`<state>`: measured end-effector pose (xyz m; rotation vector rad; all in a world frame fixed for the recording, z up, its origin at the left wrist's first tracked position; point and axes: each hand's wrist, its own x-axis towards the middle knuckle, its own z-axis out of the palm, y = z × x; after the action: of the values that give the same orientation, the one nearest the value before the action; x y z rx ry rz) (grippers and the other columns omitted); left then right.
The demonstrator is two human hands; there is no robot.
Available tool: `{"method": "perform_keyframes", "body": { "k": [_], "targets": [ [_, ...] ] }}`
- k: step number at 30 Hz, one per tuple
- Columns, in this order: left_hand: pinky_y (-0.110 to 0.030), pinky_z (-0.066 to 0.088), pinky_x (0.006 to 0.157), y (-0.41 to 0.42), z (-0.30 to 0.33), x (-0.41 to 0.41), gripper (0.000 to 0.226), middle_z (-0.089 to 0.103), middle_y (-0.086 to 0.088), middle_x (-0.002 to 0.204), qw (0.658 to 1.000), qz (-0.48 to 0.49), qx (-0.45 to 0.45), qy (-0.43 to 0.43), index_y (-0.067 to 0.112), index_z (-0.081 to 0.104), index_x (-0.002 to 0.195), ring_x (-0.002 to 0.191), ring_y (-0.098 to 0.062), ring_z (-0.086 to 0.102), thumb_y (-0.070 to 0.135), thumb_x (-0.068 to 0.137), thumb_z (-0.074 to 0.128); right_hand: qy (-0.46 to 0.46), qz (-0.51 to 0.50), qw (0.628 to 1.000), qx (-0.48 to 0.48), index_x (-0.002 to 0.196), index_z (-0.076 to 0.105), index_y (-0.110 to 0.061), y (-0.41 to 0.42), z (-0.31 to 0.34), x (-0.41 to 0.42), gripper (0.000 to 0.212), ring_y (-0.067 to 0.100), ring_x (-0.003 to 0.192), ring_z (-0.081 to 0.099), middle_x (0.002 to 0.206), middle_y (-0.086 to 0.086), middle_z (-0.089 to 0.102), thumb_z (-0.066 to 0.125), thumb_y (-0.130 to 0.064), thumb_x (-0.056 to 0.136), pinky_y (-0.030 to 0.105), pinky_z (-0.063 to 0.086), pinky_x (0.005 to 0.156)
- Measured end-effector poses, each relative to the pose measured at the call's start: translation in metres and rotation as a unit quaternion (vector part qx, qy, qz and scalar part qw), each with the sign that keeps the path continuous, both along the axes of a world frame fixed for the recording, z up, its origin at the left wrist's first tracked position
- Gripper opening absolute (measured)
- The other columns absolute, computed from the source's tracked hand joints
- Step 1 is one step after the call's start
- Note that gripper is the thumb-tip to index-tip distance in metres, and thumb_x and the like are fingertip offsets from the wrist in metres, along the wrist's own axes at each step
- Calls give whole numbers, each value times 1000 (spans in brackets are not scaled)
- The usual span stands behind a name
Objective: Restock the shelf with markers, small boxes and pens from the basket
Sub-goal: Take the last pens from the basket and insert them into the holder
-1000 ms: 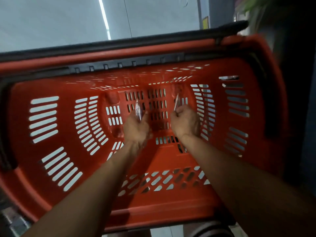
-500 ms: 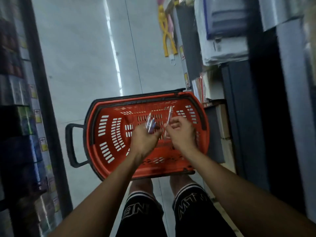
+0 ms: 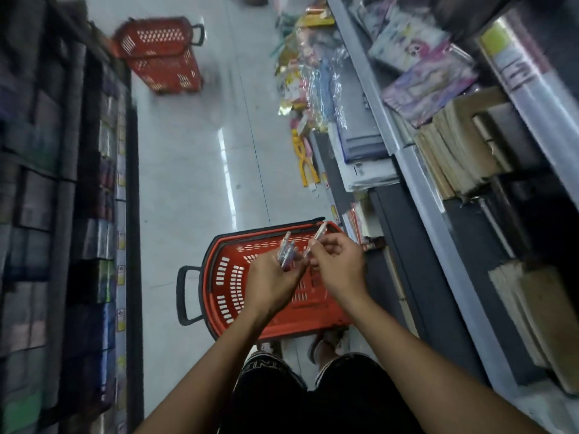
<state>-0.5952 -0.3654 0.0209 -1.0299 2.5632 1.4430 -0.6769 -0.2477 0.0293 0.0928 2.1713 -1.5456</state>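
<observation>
The shelf (image 3: 445, 170) on the right side of the frame runs from the top down to the lower right corner. It holds stacked books, papers and bright packs. Another dark rack (image 3: 47, 214) of goods fills the left side. Between them is the shiny pale floor (image 3: 188, 167).

The red basket (image 3: 225, 289) sits on the floor in the lower middle of the frame, right in front of your feet. Its black handle sticks out to the left. A second red basket (image 3: 159, 54) stands far off in the upper left, a bit blurry.

Both your hands are up over the near basket, close to each other. Your left hand (image 3: 272, 283) has its fingers curled round a small bunch of pens (image 3: 286, 253). The pens poke up out of the top of your fist and lean a little to the right. Your right hand (image 3: 338, 270) is pinching one single pen (image 3: 317, 238) between thumb and fingers. That pen slants up to the right, and its low end sits just beside the bunch in your left hand. You cannot tell if the single pen touches the bunch, because the picture is a bit blurry there.
</observation>
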Motion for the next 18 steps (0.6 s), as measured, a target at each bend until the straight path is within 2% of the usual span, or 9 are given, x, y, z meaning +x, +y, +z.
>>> {"method": "perform_keyframes", "body": {
  "k": [4,8,12,16,18],
  "targets": [
    [-33,55,56,5,27,5,24,70,10,70,998,-29,-48,33,28,74,86,61,-8,65,51,93,72,20,-66,997,-36,82,68,-21,10,31,15,12,21,68,76,73,1,77,78,-23,89,55,63,75],
    [-37,57,59,6,49,14,26,71,9,72,992,-86,-74,63,30,74,89,64,-10,67,56,92,70,59,-122,990,-35,80,71,-19,21,64,43,10,21,71,77,73,1,77,75,-23,89,53,63,77],
    [-38,55,58,11,66,27,38,69,10,71,978,-167,-79,97,29,70,85,62,-5,65,65,90,63,93,-204,974,-18,77,72,-21,37,93,81,14,22,74,77,75,1,77,74,-21,90,52,63,76],
    [-23,54,55,30,93,37,32,74,10,80,955,-258,-58,135,31,73,95,65,0,69,62,93,66,97,-279,955,-37,89,73,-21,63,114,115,6,20,76,77,83,2,78,76,-26,92,52,64,76],
    [-31,62,59,46,109,43,28,75,8,84,944,-293,-31,146,31,72,97,67,-2,71,58,94,66,108,-319,941,-22,92,72,-22,82,127,131,6,15,76,77,84,-2,78,75,-27,93,49,65,76]
  ]
}}
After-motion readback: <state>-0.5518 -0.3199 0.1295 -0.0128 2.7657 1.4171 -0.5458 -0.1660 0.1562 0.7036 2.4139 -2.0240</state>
